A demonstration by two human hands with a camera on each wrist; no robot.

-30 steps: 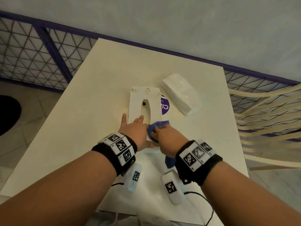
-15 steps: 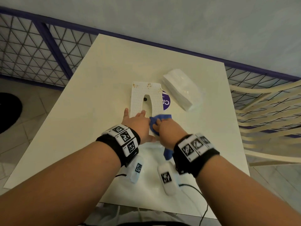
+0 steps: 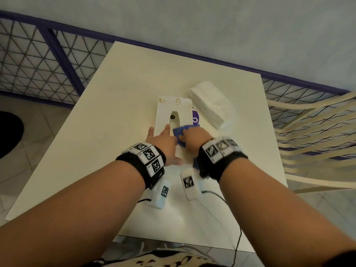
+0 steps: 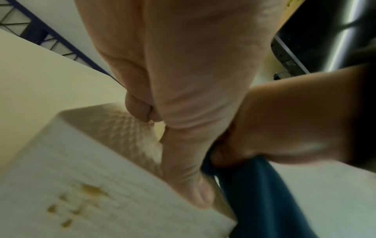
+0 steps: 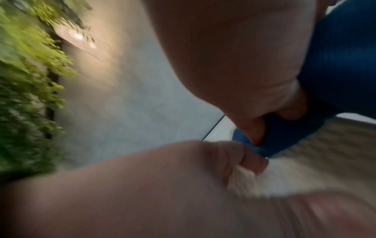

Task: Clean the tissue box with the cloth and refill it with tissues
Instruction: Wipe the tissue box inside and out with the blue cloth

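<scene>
The white textured tissue box (image 3: 184,110) with an oval slot lies on the table (image 3: 119,105) in the head view. My left hand (image 3: 161,136) rests on its near end with fingers spread straight on top; the left wrist view shows the thumb (image 4: 183,164) down the box's near face (image 4: 81,169). My right hand (image 3: 192,134) grips the bunched blue cloth (image 3: 178,132) and presses it on the box's near right top. The right wrist view shows fingers curled into the cloth (image 5: 335,56). A stack of white tissues (image 3: 212,103) in clear wrap lies right of the box.
A purple round label (image 3: 195,118) shows at the box's right side. A cream slatted chair (image 3: 312,132) stands close on the right. A purple-framed mesh railing (image 3: 38,60) runs behind and to the left. A black cable (image 3: 227,205) trails near the table's front edge.
My right hand has slid the blue cloth a little farther along the box's top. The left hand stays on the box's near end. The head view has shifted slightly.
</scene>
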